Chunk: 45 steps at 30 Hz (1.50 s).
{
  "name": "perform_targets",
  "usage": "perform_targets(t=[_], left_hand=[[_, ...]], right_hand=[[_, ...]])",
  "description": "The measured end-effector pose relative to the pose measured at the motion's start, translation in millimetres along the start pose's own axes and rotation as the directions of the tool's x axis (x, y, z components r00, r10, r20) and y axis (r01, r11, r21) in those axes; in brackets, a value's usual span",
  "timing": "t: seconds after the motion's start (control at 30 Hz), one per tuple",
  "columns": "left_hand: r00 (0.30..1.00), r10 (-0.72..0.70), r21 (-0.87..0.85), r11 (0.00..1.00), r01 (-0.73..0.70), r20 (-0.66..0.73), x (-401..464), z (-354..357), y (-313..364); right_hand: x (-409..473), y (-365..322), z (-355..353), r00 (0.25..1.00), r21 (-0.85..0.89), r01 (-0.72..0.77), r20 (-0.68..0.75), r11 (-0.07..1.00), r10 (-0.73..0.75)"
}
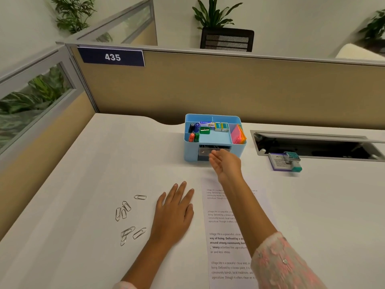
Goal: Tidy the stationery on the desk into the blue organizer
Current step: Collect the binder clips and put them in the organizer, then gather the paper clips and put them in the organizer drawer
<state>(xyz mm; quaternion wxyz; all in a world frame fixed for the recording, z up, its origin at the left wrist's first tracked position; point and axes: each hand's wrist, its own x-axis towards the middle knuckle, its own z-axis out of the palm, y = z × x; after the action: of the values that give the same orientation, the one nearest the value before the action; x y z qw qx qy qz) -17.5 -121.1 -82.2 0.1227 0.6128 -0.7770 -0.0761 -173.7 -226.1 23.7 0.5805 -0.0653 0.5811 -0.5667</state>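
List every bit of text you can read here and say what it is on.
"435": dark blue sign on the partition.
"Village life is a peaceful..." and "way of living. Defined by a slo...": printed sheet under the right arm.
Small boxes in the blue organizer, purple card by the cable tray: print too small to read.

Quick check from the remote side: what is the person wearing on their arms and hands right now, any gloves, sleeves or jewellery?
Both hands are bare: no gloves, rings or watch visible on the left hand or right hand. The right arm has a pink-and-white patterned sleeve with small shiny sequin-like dots, ending partway up the forearm. A sliver of similar pale pink cuff shows at the left arm's bottom edge.
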Motion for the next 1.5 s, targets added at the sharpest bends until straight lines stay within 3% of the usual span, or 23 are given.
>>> perform_targets(t=[0.33, 0.53, 0.97, 1.2, 1.5], left_hand=[[1.000, 0.007, -0.012, 1.000, -0.006, 0.023, -1, -4, 1], [0.977, 0.158, 0.047, 0.985, -0.166, 0.140, -2, -5, 2], [0.974, 0.179, -0.006, 0.984, -0.180, 0.140, -3, -9, 1], [0.975, 0.175, 0.001, 0.984, -0.177, 0.140, -4, -9, 2], [0.974, 0.179, -0.030, 0.984, -0.177, 0.140, -6, -8, 2]], right_hand=[[17, 12, -8, 1.000, 0.064, 0.015, 0.006, 0.998, -0.015], [23, 23, -6, 0.998, 0.023, -0.064, -0.007, 0.998, 0.064], [28, 33, 11, 0.994, 0.045, -0.090, -0.063, 0.995, 0.093], [18, 42, -4, 0.982, -0.086, -0.120, -0.154, 0.989, 0.106], [-6, 48, -20, 0.982, -0.114, -0.129, -0.152, 0.985, 0.111]])
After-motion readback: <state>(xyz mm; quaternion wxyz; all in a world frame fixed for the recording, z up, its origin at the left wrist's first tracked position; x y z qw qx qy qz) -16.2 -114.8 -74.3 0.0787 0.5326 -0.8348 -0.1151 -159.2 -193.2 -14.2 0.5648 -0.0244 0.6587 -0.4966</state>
